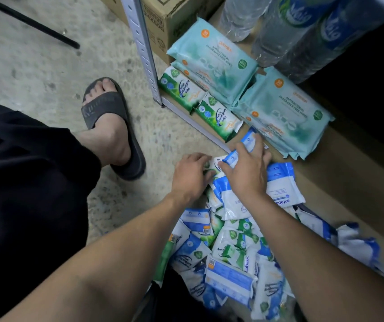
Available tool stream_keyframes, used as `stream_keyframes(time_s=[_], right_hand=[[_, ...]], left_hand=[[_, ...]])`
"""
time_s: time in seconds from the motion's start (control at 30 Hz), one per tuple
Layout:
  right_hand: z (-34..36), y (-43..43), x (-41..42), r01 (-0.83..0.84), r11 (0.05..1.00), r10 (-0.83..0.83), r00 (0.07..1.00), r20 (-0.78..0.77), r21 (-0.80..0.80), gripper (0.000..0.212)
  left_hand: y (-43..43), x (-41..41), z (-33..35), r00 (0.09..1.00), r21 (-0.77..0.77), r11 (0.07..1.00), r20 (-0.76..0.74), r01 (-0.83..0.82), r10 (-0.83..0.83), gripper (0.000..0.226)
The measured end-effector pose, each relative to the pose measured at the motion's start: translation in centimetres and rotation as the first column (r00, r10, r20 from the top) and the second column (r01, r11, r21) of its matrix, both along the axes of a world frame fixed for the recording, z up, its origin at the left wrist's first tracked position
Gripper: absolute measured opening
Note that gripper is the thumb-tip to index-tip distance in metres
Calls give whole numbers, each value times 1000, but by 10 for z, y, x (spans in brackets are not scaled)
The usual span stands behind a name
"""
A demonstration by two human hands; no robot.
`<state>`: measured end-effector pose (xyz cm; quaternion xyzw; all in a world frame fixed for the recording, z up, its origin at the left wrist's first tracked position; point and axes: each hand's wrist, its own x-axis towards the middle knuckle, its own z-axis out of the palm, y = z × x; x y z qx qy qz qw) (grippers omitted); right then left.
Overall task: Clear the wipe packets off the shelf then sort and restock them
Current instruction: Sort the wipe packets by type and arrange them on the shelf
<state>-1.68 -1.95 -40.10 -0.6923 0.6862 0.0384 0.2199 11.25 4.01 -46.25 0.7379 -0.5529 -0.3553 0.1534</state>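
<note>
Two grips are holding, your left hand (191,174) clasping a green packet (214,165) and your right hand (248,175) a blue packet (248,140), so be laying each squarely beside its own kind.

There is just one camera, and it sits on the person's head. It looks steeply down and a little forward, from close up, at the floor (35,66) and the front edge of the low shelf (326,180). Its wide lens takes in both sides.
</note>
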Motion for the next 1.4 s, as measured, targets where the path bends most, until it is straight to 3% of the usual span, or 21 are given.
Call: stream_keyframes(time_s=[0.2,0.4,0.47,0.6,0.8,1.0,1.07,1.17,1.27,1.4], right_hand=[[-2,6,-20,19,985,23,971,238,-172,29],[24,38,-35,294,918,-135,863,486,-267,33],[34,46,-43,475,859,-296,764,573,-191,30],[48,58,-74,743,663,-529,385,757,85,27],[64,88,-139,888,433,-676,207,708,154,19],[61,132,-183,900,428,-735,397,550,-78,11],[55,148,-189,843,506,-767,537,351,-185,15],[53,165,-187,666,674,-640,743,197,-319,26],[56,167,-172,594,755,-547,804,233,-278,27],[53,159,-147,588,802,-540,790,289,-108,32]], left_hand=[[-4,-2,-2,997,76,997,75,-8,2,46],[5,-4,-3,996,183,980,-15,-80,84,39],[9,-5,-4,992,233,967,-43,-102,115,38],[8,-6,2,989,292,949,-56,-116,138,28],[9,-5,21,984,265,953,-56,-149,169,18],[27,2,39,972,224,946,22,-233,235,21],[33,5,45,968,215,944,52,-251,245,23],[41,9,56,958,201,937,66,-285,278,21],[50,12,70,954,165,940,35,-300,298,17],[64,10,84,951,117,947,-44,-299,306,16]])
